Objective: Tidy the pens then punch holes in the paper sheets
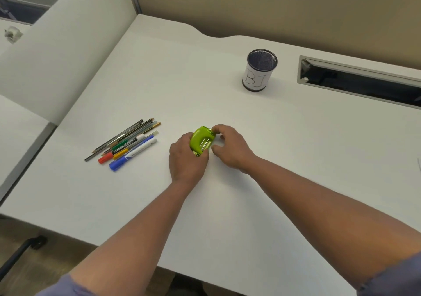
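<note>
Both bare forearms reach toward twelve o'clock, converging. The left hand (185, 159) lies palm down, fingers curled closed around something. The right hand (230, 147), at its three o'clock, pinches with thumb and fingertips.

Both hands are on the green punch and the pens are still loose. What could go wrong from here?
1. The pens lie loose on the desk, far from the mesh holder; the tidying step may get skipped.
2. The left hand and right hand both grip the small hole punch; a fingertip could get pinched.
3. No paper sheets are clearly visible.
</note>
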A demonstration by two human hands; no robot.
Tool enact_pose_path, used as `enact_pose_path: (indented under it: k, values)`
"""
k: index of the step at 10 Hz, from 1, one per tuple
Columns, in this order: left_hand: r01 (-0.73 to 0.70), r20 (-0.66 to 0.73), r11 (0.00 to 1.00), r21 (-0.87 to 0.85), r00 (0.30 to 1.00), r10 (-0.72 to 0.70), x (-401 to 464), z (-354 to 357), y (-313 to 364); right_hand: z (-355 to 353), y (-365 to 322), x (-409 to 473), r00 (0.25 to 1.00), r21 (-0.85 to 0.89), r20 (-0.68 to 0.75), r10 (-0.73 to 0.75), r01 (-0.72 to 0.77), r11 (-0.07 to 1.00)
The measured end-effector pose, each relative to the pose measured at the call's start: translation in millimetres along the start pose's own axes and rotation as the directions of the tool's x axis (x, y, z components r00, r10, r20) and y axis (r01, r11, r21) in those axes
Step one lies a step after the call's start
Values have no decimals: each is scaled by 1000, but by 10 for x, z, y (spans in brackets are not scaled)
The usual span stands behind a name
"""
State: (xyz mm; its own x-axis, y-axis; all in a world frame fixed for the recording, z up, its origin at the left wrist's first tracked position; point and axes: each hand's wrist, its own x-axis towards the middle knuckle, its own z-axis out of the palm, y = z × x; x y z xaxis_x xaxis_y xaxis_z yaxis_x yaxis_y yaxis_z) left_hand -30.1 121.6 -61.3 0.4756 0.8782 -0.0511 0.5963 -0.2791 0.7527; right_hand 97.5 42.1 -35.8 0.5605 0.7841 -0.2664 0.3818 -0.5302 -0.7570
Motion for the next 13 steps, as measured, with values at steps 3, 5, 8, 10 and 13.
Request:
enact_pose_path:
  k: [3, 5, 8, 10, 13]
  values:
    - [-301, 353, 951, -78, 884, 308, 47, 610, 812, -832, 723, -348, 943, 38, -295, 154, -150, 988]
    - [-479, 560, 870, -115, 692, 455, 26, 1129, 1305, -1289, 1271, -691, 865, 67, -431, 259, -256, 964]
    - [-583, 661, 797, -161, 536, 525, 65, 1583, 1556, -1410, 1599, -830, 803, 112, -502, 322, -308, 945]
    - [-580, 669, 800, -154, 535, 516, 66, 1635, 1551, -1414, 1617, -825, 798, 97, -498, 339, -337, 936]
    - [-601, 697, 798, -51, 551, 459, 45, 1565, 1647, -1461, 1552, -822, 799, 120, -466, 380, -368, 922]
